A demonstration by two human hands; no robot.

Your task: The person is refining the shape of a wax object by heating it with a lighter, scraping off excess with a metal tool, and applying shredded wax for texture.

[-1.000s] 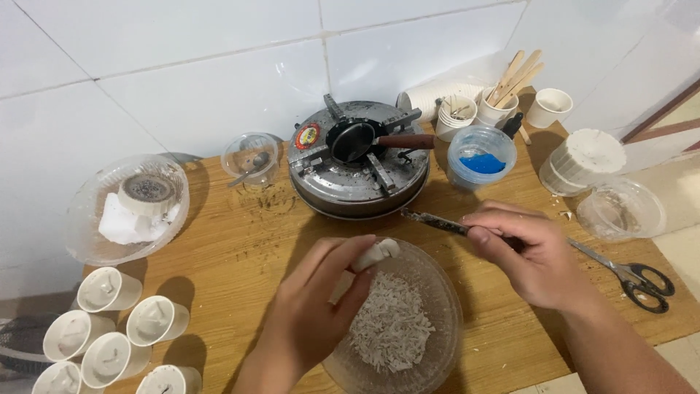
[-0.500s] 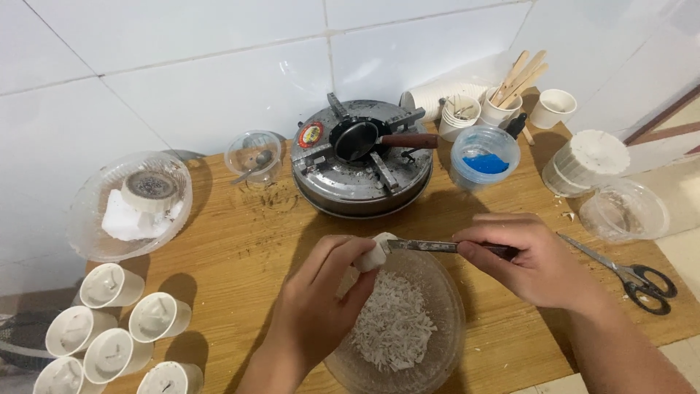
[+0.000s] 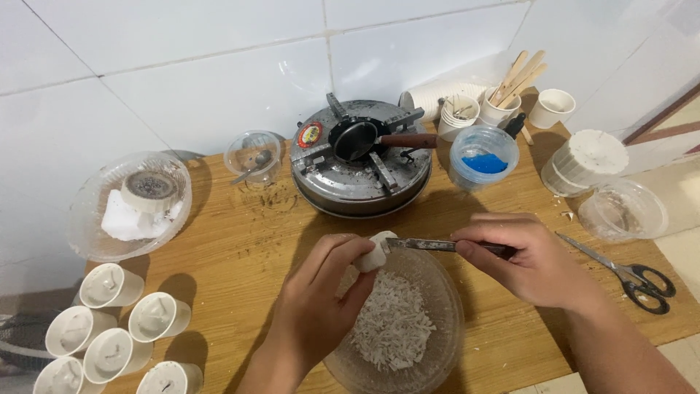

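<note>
Resting against the knife (image 3: 430, 246), a white wax chunk (image 3: 376, 252).

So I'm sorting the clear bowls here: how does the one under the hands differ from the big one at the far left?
The bowl under the hands holds a heap of loose white shavings; the bowl at far left holds a solid white chunk and a round white disc with a dark-speckled top. The first sits at the table's near edge, the second by the tiled wall. Both are clear, round and shallow.
</note>
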